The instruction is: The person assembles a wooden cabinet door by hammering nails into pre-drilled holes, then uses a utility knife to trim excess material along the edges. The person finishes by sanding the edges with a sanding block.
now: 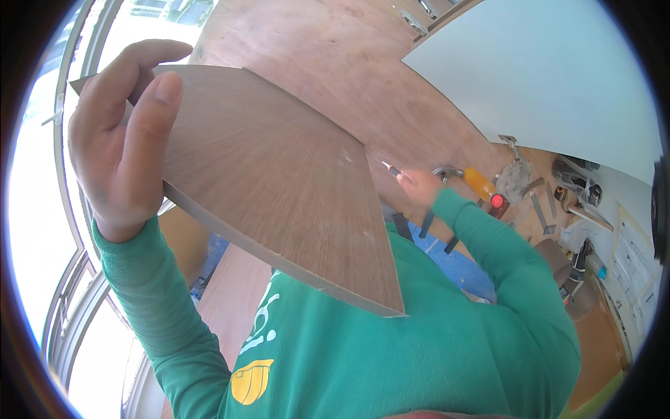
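Note:
My left hand (125, 140) is closed around the edge of a brown wooden board (279, 181), its thumb on the broad face. The board is held up tilted in front of my chest, above the wood surface, and one corner points down toward my green sweatshirt. Beyond the board's right edge, my right hand (419, 187) is closed on a slim pen-like tool (393, 169) with a dark body and a pale tip. The tip points toward the board, apart from it. Just right of that hand lies a hammer (478, 183) with an orange handle and a red end.
A wide wood-grain worktop (300, 49) spreads behind the board. At upper right is a large white panel (544, 70) with a metal hinge (511, 142). Crumpled clear plastic (514, 180) and several tools lie at the right. A bright window (42, 209) runs along the left.

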{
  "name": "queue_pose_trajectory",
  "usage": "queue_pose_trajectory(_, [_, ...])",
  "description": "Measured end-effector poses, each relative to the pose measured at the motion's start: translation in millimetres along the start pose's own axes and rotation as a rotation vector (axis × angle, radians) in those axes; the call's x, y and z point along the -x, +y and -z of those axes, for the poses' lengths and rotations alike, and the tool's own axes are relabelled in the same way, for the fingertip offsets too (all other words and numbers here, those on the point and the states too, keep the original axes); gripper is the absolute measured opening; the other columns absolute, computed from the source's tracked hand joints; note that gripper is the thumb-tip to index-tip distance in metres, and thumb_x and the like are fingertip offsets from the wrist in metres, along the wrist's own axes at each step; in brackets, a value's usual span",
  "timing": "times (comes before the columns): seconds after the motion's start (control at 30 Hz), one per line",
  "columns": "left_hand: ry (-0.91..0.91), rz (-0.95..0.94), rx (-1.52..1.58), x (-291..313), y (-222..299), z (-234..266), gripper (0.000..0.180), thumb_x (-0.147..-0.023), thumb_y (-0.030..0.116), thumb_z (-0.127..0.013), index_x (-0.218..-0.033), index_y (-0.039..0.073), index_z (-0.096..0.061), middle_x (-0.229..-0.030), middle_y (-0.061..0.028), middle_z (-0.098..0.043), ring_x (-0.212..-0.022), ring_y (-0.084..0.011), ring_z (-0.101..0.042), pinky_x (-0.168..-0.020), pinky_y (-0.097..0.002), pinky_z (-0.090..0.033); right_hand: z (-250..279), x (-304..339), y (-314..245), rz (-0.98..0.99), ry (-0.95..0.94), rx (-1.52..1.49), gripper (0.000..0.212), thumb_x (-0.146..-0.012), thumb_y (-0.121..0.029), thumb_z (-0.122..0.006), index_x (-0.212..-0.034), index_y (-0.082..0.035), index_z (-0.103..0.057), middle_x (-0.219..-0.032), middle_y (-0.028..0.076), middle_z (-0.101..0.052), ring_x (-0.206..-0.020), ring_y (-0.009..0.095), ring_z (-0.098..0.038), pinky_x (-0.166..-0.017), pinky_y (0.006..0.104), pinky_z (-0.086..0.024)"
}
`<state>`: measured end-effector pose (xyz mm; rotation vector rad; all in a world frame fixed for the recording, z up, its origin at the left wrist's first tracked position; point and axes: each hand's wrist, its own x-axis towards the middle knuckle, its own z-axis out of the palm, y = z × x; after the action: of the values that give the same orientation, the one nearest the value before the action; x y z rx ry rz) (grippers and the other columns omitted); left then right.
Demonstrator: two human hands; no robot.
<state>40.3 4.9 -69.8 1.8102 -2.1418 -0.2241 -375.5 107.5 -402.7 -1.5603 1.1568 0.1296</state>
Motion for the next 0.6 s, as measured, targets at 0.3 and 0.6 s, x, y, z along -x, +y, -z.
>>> queue_pose_trajectory(0.3, [0.069,0.059,0.064,2.4,11.4,-3.1,0.037,-0.088,0.033,-0.06,-0.102,0.002,-0.076,-0.071,-0.0053,-0.058,-0.071,-0.0178,-0.056,-0.066,-0.0344,-0.044,9.6,-89.3,-62.1,0.168,0.062,-0.129,0.038,-0.108,-0.036,-0.046,-0.104,-0.002,-0.062,-0.089,0.026,-0.064,-0.085,0.044,-0.062,-0.075,0.0508,-0.045])
queue_pose_trajectory(0.6, [0.056,-0.001,0.022,-4.8,10.2,0.3,0.036,-0.082,0.032,-0.064,-0.098,0.002,-0.076,-0.068,-0.0078,-0.063,-0.068,-0.0212,-0.058,-0.072,-0.0358,-0.046,-26.1,-312.5,-194.4,0.249,0.006,0.057,0.048,-0.107,-0.043,-0.04,-0.117,-0.006,-0.069,-0.117,0.023,-0.07,-0.113,0.043,-0.065,-0.099,0.0526,-0.048])
